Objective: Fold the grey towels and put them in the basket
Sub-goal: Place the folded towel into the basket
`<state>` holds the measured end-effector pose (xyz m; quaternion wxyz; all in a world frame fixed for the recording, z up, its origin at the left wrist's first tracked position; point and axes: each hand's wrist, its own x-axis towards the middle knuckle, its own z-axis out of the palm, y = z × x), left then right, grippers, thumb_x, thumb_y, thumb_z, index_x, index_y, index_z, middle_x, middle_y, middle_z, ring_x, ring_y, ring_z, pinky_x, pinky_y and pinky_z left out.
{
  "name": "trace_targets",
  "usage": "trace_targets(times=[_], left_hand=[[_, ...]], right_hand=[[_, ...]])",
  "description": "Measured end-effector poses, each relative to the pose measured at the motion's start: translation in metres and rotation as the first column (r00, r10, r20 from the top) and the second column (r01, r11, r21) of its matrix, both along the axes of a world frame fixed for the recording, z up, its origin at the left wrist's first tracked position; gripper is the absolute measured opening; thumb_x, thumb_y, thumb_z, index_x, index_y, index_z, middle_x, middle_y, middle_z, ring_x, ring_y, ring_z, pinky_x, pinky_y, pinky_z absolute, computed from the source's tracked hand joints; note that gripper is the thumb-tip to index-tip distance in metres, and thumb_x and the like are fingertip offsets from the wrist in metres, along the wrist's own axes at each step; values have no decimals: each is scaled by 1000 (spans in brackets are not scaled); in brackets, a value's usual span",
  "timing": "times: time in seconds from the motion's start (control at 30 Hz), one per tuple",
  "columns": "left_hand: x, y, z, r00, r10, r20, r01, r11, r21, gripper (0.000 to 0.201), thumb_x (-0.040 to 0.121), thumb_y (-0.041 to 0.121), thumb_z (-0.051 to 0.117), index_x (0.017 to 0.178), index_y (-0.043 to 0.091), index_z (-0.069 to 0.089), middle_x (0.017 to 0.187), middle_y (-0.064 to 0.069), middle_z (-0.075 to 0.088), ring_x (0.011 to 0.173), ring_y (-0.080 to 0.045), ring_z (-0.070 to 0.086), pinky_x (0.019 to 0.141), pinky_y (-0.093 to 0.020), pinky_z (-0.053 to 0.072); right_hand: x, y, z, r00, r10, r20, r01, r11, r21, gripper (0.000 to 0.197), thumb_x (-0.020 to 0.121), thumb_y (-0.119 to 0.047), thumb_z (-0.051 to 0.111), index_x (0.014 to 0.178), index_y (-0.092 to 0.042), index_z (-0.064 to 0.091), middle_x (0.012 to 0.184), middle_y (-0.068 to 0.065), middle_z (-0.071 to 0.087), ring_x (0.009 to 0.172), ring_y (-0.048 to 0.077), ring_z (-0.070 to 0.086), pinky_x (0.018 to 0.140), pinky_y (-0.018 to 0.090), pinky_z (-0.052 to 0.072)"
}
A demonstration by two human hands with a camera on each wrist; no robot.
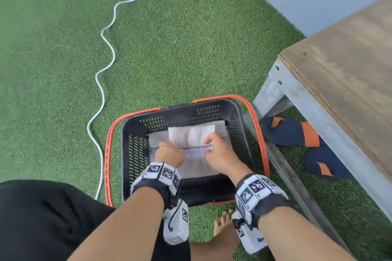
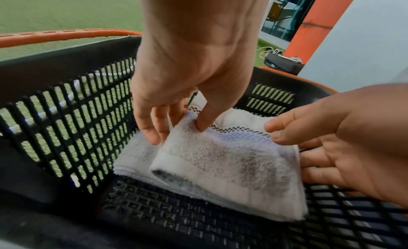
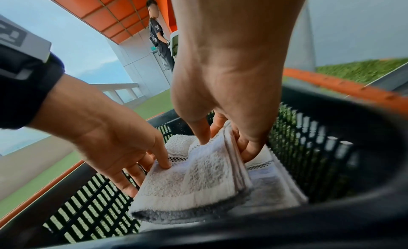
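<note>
A black basket [image 1: 135, 154] with orange handles stands on the green turf in front of me. A folded grey towel [image 1: 157, 140] lies flat on its floor. A second folded grey towel [image 1: 191, 135] with a checkered stripe sits on top of it, held by both hands. My left hand [image 1: 167, 148] pinches its left edge, thumb on top and fingers [image 2: 154, 130] underneath. My right hand [image 1: 212, 140] pinches the right edge the same way, thumb [image 3: 200, 137] above and fingers below. In the wrist views the held towel [image 2: 232, 165] [image 3: 187, 183] is slightly raised off the lower towel [image 2: 134, 156] [image 3: 269, 183].
A wooden table [image 1: 339, 70] on a metal frame stands close to the right of the basket, with dark slippers [image 1: 297, 131] beneath it. A white cable [image 1: 106, 48] snakes over the turf to the left. My bare foot [image 1: 224, 224] is just behind the basket. A person [image 3: 159, 34] stands far off.
</note>
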<state>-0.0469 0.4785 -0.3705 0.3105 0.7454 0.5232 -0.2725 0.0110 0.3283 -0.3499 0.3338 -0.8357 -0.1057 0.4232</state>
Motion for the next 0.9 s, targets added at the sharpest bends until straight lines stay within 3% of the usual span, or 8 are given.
trace_targets(times=[0.1, 0.17, 0.23, 0.37, 0.5, 0.67, 0.8, 0.9], left_hand=[[-6, 18, -1, 999, 30, -27, -27, 994, 105, 60, 101, 11, 47, 148, -10, 18, 151, -27, 40, 135, -36, 47, 110, -41, 41], [-11, 29, -2, 997, 79, -18, -76, 987, 145, 73, 101, 11, 51, 152, -8, 3, 148, -29, 42, 134, -39, 48, 109, -44, 42], [-17, 36, -5, 993, 119, 7, -119, 984, 132, 78, 99, 12, 53, 153, -2, -1, 144, -30, 46, 131, -41, 49, 110, -47, 42], [-27, 45, -14, 997, 74, -25, -71, 994, 79, 51, 97, 9, 51, 141, -11, 37, 137, -27, 54, 126, -40, 53, 103, -42, 43], [-30, 41, -21, 998, -12, -69, 13, 1000, 12, 40, 98, 10, 50, 130, -14, 53, 132, -25, 60, 124, -39, 56, 101, -40, 46], [-25, 36, -21, 995, -19, -95, 23, 999, 34, 44, 96, 17, 51, 129, -13, 54, 134, -26, 57, 125, -40, 54, 104, -42, 46], [-15, 28, -6, 998, 14, -63, -10, 999, 51, 49, 96, 14, 45, 143, -1, 42, 149, -24, 39, 133, -38, 45, 109, -42, 42], [-6, 18, 11, 999, 3, 34, -4, 1000, 21, 49, 96, 13, 45, 144, 4, 43, 152, -22, 36, 132, -36, 47, 107, -40, 44]], right_hand=[[-7, 29, -10, 995, 67, -73, -65, 997, 31, 31, 99, -12, 50, 128, -22, 46, 127, 4, 53, 107, 21, 57, 78, 31, 45], [-11, 47, -15, 989, 96, -109, -90, 994, 55, 38, 99, -11, 48, 136, -21, 44, 132, 6, 52, 104, 22, 58, 72, 30, 44], [-12, 61, -17, 983, 129, -127, -123, 991, 56, 47, 98, -8, 45, 144, -19, 39, 139, 9, 50, 112, 27, 59, 81, 34, 48], [-10, 69, -19, 960, 210, -187, -214, 977, 2, 57, 99, -10, 41, 154, -10, 28, 159, 15, 33, 141, 32, 40, 111, 36, 37], [-10, 64, -21, 947, 214, -241, -228, 973, -33, 63, 100, -13, 41, 159, -12, 19, 164, 12, 25, 144, 31, 37, 115, 39, 37], [-8, 55, -19, 955, 169, -242, -182, 983, -30, 67, 94, -9, 40, 158, -19, 24, 153, 14, 42, 127, 30, 52, 107, 43, 45], [-6, 45, -5, 973, 157, -168, -159, 987, 4, 60, 96, -12, 43, 154, -20, 31, 131, 9, 54, 106, 25, 56, 84, 32, 44], [-4, 37, 11, 991, 109, -78, -109, 994, 13, 39, 101, -16, 44, 140, -13, 46, 143, 12, 50, 100, 23, 60, 73, 33, 49]])
